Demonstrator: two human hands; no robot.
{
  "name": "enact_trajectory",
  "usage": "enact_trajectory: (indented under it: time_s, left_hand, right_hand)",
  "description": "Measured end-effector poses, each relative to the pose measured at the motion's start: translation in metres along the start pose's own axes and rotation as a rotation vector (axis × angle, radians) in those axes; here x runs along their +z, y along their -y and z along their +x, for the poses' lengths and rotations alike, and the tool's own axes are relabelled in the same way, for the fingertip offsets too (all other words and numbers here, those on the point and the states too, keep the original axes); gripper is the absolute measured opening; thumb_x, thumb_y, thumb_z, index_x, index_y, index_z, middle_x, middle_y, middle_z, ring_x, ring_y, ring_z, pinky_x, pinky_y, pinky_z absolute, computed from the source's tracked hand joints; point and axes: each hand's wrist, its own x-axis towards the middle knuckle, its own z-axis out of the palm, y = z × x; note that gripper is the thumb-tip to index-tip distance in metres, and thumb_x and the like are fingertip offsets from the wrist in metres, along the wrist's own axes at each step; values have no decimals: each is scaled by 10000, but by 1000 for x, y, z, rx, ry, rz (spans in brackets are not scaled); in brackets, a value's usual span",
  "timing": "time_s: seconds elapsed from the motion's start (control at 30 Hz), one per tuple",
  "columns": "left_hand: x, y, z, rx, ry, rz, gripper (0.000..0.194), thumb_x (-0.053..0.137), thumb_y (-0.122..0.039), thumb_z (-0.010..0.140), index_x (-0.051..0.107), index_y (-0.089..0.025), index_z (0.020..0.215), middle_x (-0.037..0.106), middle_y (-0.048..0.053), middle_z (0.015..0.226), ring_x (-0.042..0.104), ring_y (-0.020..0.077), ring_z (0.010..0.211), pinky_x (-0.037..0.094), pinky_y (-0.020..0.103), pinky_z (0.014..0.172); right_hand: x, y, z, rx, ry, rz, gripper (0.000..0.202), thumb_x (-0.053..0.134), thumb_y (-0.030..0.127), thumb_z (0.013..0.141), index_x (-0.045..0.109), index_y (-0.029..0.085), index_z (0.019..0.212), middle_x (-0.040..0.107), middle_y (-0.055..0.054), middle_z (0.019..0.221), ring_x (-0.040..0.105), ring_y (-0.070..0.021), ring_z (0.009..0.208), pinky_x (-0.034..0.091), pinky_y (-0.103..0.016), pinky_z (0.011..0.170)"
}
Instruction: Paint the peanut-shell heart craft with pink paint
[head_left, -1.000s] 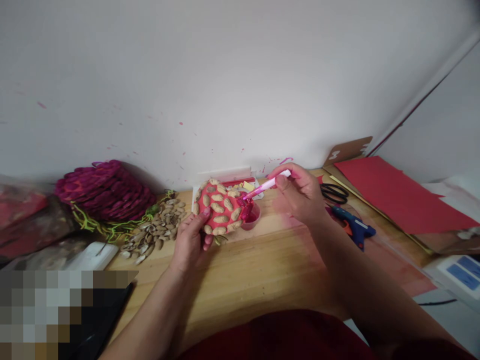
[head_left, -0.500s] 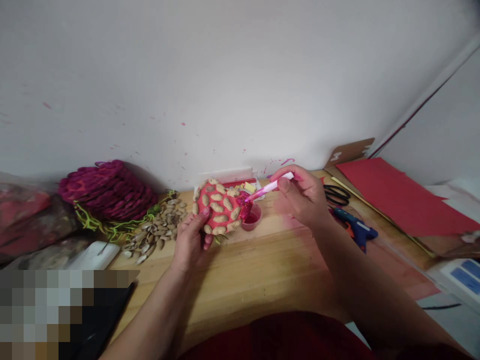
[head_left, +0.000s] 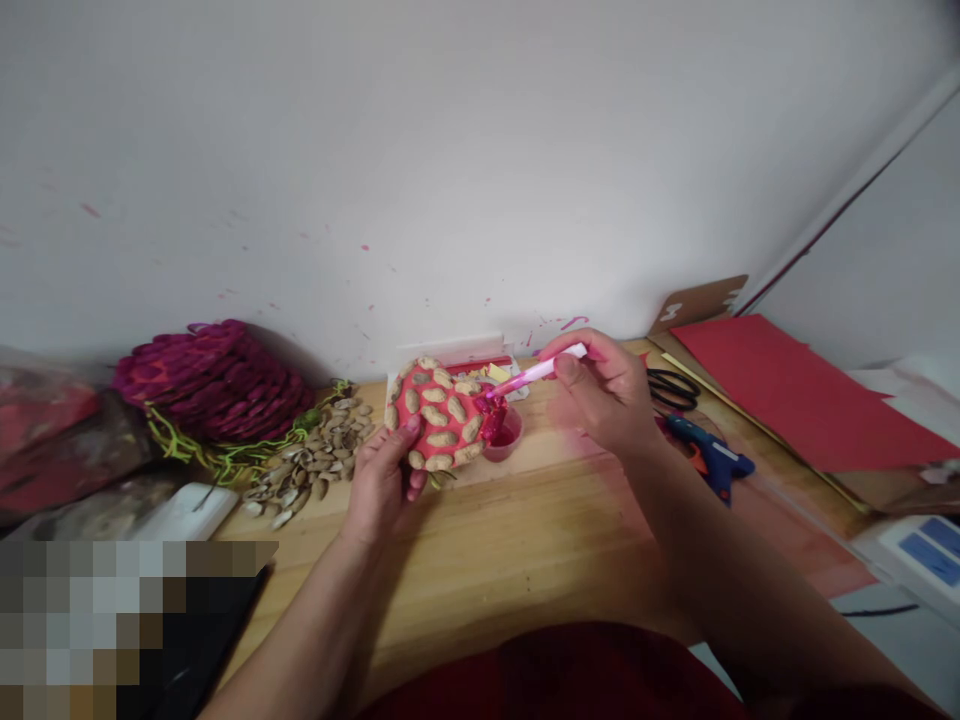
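Observation:
My left hand (head_left: 388,470) grips the lower left edge of a red piece covered with peanut shells (head_left: 439,415), thumb on its face. Shells at its right end are coated in wet magenta paint; the others are bare. Pinched in my right hand (head_left: 604,385) is a paintbrush (head_left: 544,370) with a white, magenta-smeared handle. The brush points left and down, its tip against the painted shells. Just behind and below that end stands a small clear cup (head_left: 510,435) of magenta paint, partly hidden by the piece.
Loose peanut shells (head_left: 322,460) lie left, beside a stack of magenta-painted pieces (head_left: 217,380) with green strings. A blue glue gun (head_left: 709,445), black-handled scissors (head_left: 675,388) and red sheets (head_left: 810,390) lie right. A paint-spattered wall (head_left: 450,200) rises behind the wooden table (head_left: 480,560).
The brush tip has shifted slightly left and up over the painted shells. Both hands keep their grips and stay nearly in place.

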Motion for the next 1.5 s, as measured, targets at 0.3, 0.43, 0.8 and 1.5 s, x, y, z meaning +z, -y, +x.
enact_trajectory:
  time_s: [0.3,0.43,0.8,1.5]
  left_hand:
    - [-1,0,-1,-8,-11,-15,494,928,-469,650,523,-195,576,478,-62,423,369,48,290,217,146,258]
    - [0,0,0,3,-16,-28,489,932,-448,645,516,-196,588,466,-74,425,362,43,287,211,141,259]
    - [5,-3,-2,11,-125,-81,500,963,-400,579,508,-196,598,466,-95,438,365,38,287,230,145,256]
    - [4,1,-2,61,-74,20,487,942,-452,630,529,-196,600,482,-84,434,369,40,297,267,154,288]
  right_hand:
    - [0,1,-1,-22,7,-48,195,648,401,1035,729,235,971,725,-8,883,660,-165,820,523,-328,777]
    - [0,1,-2,-59,14,-66,164,645,361,1035,736,230,996,741,-10,921,674,-167,855,526,-332,813]
    - [2,5,-3,-102,17,-139,127,628,314,1042,727,248,999,747,-16,946,675,-179,876,518,-346,826]
    - [2,8,0,-237,76,-295,101,594,249,1037,677,246,979,729,-20,917,650,-184,834,492,-359,795]
